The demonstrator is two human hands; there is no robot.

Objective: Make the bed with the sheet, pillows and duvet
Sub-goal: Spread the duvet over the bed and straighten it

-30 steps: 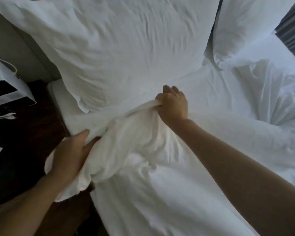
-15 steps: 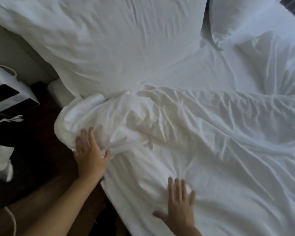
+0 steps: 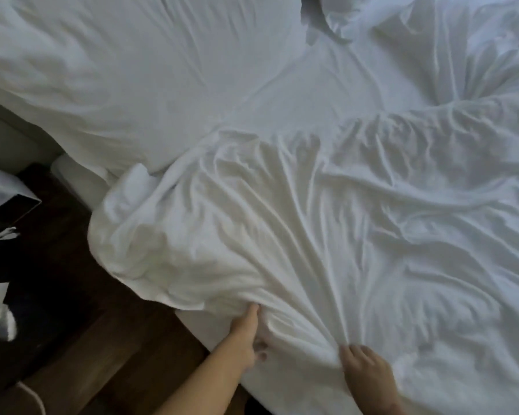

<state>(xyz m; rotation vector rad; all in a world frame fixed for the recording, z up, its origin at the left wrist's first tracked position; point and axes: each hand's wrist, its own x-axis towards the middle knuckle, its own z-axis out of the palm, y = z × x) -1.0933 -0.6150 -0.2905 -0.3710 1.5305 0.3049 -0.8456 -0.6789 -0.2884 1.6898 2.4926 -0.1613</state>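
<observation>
Both hands shifted down the duvet (image 3: pixel 327 235) edge. Left hand (image 3: pixel 246 339) and right hand (image 3: pixel 363 363): fingers pinched bunched cloth. Duvet lay beyond the fingertips, below the pillow (image 3: pixel 117 70); soft, light; grasp hem.

Bed (image 3: pixel 72 178) against dark wooden floor (image 3: pixel 102 339). On it: white sheet (image 3: pixel 327 85), large pillow (image 3: pixel 117 70) at head-end left corner, second pillow (image 3: pixel 339 13) farther right, rumpled duvet (image 3: pixel 312 229) overhanging left edge.
</observation>
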